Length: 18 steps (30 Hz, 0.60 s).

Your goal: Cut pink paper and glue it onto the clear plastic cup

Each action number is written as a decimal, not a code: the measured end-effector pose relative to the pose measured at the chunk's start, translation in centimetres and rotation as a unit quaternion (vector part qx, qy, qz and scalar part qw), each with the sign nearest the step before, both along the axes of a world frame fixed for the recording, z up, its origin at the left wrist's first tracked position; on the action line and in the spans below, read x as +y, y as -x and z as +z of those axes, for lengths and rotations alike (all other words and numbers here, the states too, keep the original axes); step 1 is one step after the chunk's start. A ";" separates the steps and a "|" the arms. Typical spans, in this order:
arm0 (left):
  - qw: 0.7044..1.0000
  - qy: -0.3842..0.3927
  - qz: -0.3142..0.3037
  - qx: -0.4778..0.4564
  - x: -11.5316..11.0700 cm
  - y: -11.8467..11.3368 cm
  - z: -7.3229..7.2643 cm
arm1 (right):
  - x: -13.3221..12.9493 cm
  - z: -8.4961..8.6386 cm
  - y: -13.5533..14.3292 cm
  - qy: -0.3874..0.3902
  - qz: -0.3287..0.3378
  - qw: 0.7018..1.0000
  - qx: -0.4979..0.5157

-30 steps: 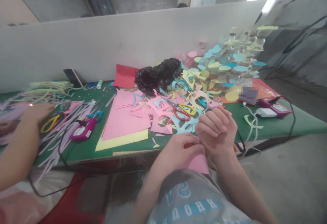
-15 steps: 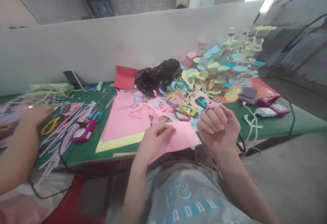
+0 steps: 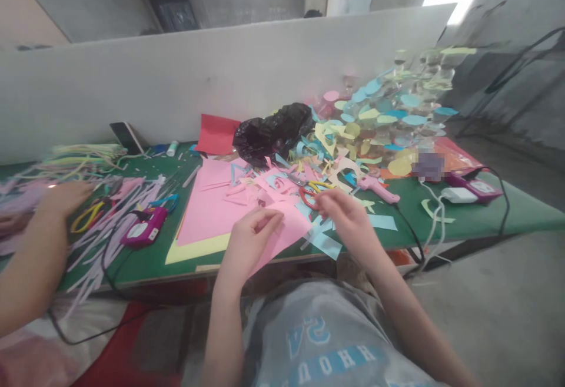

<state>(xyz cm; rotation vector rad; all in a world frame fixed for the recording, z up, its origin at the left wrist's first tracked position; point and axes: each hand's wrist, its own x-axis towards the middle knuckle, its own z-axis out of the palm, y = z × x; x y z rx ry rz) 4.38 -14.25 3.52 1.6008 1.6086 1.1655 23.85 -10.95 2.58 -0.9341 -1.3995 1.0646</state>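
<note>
A pink paper sheet [image 3: 289, 229] is pinched at its upper side in my left hand [image 3: 251, 242], over the table's front edge. My right hand [image 3: 346, 216] is closed at the handles of the scissors [image 3: 308, 197], which have one red and one yellow loop. The blades point back into pink paper scraps [image 3: 273, 184]. Behind my right hand lies a pink glue gun [image 3: 378, 189] with a black cord. To the left of my left hand are stacked pink sheets [image 3: 216, 210] on a yellow sheet [image 3: 198, 248].
A black plastic bag [image 3: 271, 131] sits behind the scraps. Clear cups with coloured paper discs [image 3: 410, 101] stand at the back right. At left, another person's arm [image 3: 39, 245] reaches over paper strips [image 3: 99, 234] near a purple power socket [image 3: 145, 228].
My right hand has moved left and forward onto the scissors' handles, uncovering the glue gun. My left hand has shifted left with the pink sheet.
</note>
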 end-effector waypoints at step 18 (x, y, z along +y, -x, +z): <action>0.997 0.031 -0.058 0.036 -0.6 2.1 -0.2 | 1.9 -0.8 -1.7 -0.020 -0.069 0.994 -0.083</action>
